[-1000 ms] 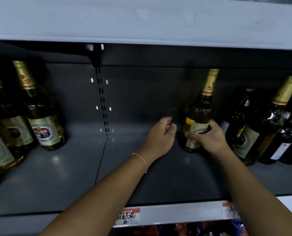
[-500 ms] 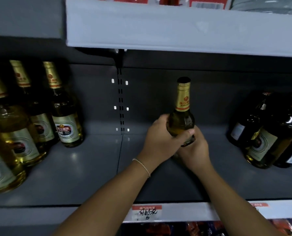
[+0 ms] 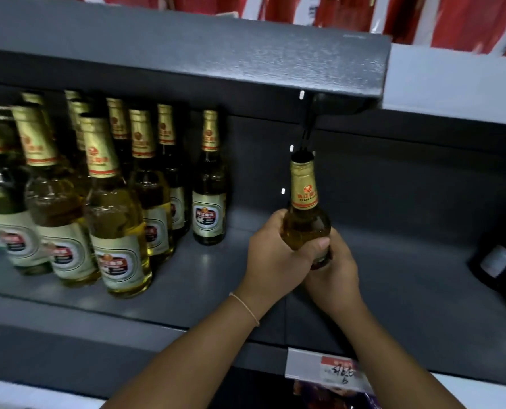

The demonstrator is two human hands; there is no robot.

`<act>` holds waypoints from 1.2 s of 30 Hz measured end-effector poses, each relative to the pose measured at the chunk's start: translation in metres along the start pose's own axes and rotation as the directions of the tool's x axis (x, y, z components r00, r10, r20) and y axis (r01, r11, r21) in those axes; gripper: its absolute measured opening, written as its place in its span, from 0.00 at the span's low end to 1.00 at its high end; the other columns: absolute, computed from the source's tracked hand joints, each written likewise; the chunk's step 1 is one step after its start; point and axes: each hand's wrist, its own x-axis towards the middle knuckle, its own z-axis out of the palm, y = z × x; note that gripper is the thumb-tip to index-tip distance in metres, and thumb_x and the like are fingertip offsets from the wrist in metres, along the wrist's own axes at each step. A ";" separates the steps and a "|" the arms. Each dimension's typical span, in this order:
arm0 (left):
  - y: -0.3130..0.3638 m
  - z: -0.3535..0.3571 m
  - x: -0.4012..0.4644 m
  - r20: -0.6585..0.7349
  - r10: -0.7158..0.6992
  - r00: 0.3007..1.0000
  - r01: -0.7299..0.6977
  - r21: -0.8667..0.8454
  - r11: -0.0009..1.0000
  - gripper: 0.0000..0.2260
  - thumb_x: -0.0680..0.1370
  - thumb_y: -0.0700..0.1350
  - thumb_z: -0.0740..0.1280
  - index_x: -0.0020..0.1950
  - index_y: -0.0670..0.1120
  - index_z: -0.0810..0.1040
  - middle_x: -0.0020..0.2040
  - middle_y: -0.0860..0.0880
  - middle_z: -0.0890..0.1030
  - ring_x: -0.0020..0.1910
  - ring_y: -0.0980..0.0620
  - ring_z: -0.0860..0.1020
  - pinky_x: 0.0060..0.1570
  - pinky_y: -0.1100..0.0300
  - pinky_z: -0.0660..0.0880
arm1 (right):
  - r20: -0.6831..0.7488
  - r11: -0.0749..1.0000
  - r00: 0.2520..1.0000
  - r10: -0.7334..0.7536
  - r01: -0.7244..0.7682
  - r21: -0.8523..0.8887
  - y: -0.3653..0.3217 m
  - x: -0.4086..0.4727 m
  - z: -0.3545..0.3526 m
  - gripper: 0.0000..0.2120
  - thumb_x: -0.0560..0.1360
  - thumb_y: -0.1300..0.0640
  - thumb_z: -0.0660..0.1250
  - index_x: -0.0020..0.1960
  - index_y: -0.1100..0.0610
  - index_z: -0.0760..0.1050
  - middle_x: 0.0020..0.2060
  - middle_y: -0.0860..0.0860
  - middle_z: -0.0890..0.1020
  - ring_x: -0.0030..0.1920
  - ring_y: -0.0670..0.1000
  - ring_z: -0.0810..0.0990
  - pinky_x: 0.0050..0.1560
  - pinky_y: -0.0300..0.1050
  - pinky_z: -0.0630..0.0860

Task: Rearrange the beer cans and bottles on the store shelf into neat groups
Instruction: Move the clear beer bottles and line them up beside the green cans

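Observation:
A clear beer bottle (image 3: 304, 208) with a gold foil neck is upright in the middle of the view, raised above the grey shelf (image 3: 210, 278). My left hand (image 3: 275, 258) grips its body from the left, thumb across the front. My right hand (image 3: 334, 273) holds the bottle's lower part from the right and below. Several matching gold-necked bottles (image 3: 116, 219) stand grouped at the left of the shelf, the nearest single one (image 3: 209, 199) a short way left of my hands.
A dark bottle (image 3: 499, 261) stands at the right edge of the shelf. The shelf above (image 3: 186, 51) hangs low over the bottle tops. A price tag (image 3: 337, 373) is clipped on the shelf's front rail. Bare shelf lies between the left group and my hands.
My right hand pulled the bottle from the right-hand group, my left hand joined on it, and both carried it leftward toward the gold-necked group, which now fills the left of the view.

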 end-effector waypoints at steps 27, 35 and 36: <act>-0.033 -0.153 0.046 0.132 -0.137 0.982 0.132 0.047 0.990 0.25 0.68 0.58 0.71 0.62 0.52 0.73 0.52 0.55 0.82 0.53 0.57 0.80 0.57 0.51 0.78 | 0.201 0.983 0.980 0.013 -0.049 0.175 -0.089 -0.020 0.134 0.34 0.65 0.58 0.81 0.66 0.46 0.70 0.54 0.42 0.80 0.53 0.40 0.80 0.51 0.37 0.79; -0.043 -0.170 -0.003 0.081 -0.227 0.970 0.234 -0.089 0.968 0.09 0.84 0.46 0.53 0.57 0.58 0.70 0.50 0.63 0.74 0.47 0.80 0.71 0.45 0.82 0.65 | 0.239 0.965 0.970 0.048 -0.107 0.240 -0.087 -0.018 0.139 0.33 0.68 0.59 0.79 0.69 0.50 0.70 0.56 0.44 0.83 0.57 0.40 0.81 0.58 0.40 0.79; -0.051 -0.171 -0.010 0.079 -0.247 0.966 0.252 -0.063 0.966 0.10 0.84 0.45 0.53 0.62 0.54 0.70 0.53 0.64 0.73 0.48 0.82 0.69 0.46 0.85 0.62 | 0.257 0.963 0.965 0.048 -0.113 0.243 -0.086 -0.019 0.139 0.33 0.69 0.60 0.78 0.70 0.50 0.69 0.58 0.44 0.82 0.59 0.40 0.80 0.61 0.39 0.77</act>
